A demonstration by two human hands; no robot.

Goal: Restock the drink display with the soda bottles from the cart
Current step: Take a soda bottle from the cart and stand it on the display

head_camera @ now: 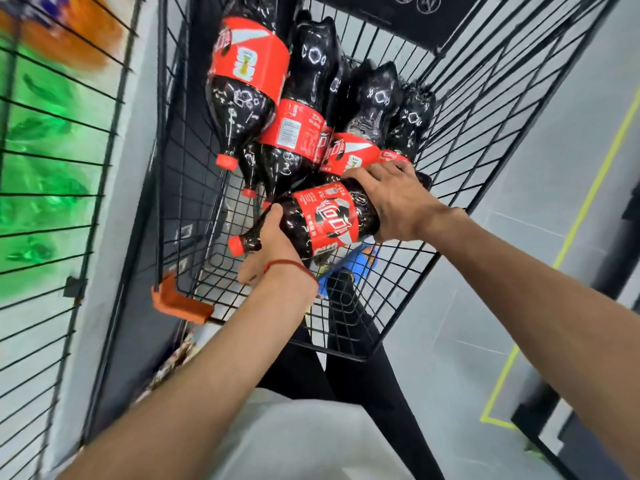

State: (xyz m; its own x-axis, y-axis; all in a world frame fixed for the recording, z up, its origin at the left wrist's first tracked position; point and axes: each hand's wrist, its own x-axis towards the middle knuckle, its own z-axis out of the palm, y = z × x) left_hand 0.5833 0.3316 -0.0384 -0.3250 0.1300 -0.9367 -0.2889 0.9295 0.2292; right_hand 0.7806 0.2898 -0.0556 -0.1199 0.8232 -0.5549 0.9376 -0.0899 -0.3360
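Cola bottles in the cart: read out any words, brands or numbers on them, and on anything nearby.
No text reads for sure.
Held bottle, red label: large white script logo, too warped to read.
Other bottles in the cart: same script, fine print too small.
Black panel behind them: white round emblems, cut off.
Drink display: blurred.

Soda bottle (329, 220) sideways, left grip (273, 249) by neck, right grip (394, 202) at base

readable words: none | red label (327, 220) on front soda bottle (294, 228): white curly writing, too tilted to read
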